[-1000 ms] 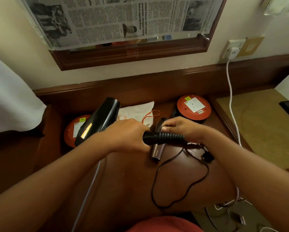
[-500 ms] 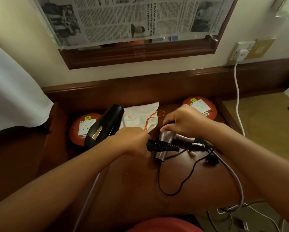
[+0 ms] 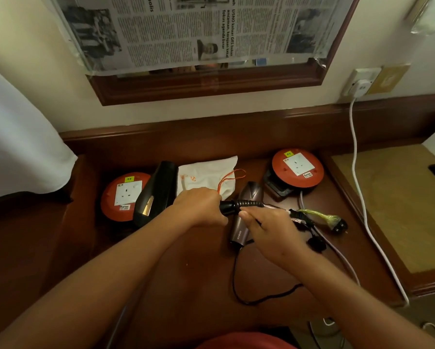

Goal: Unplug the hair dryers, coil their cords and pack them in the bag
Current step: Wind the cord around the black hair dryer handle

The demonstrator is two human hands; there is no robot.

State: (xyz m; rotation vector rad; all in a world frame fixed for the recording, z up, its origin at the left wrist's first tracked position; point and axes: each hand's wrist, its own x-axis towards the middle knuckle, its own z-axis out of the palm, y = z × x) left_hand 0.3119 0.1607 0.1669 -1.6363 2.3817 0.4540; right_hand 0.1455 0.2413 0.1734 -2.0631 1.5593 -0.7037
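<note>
My left hand (image 3: 199, 206) grips the handle of the black hair dryer (image 3: 156, 191), whose barrel points up and to the left over the desk. Its ribbed cord collar (image 3: 244, 204) sticks out to the right. My right hand (image 3: 269, 229) is closed on the black cord (image 3: 249, 297) just past that collar; the rest of the cord loops loosely on the desk. A brown hair dryer (image 3: 249, 197) lies under my right hand, and its grey cord (image 3: 337, 253) trails off the front edge. The white drawstring bag (image 3: 206, 172) lies flat behind my hands.
Two orange extension reels with sockets sit on the desk, one at the left (image 3: 118, 197) and one at the right (image 3: 298, 167). A black plug (image 3: 317, 244) and a green-wrapped plug (image 3: 336, 221) lie near my right wrist. A white charger cable (image 3: 362, 197) hangs from the wall socket (image 3: 360, 84).
My right hand left the brown hair dryer and came back to the black cord beside the ribbed collar. The left hand keeps hold of the black dryer's handle.
</note>
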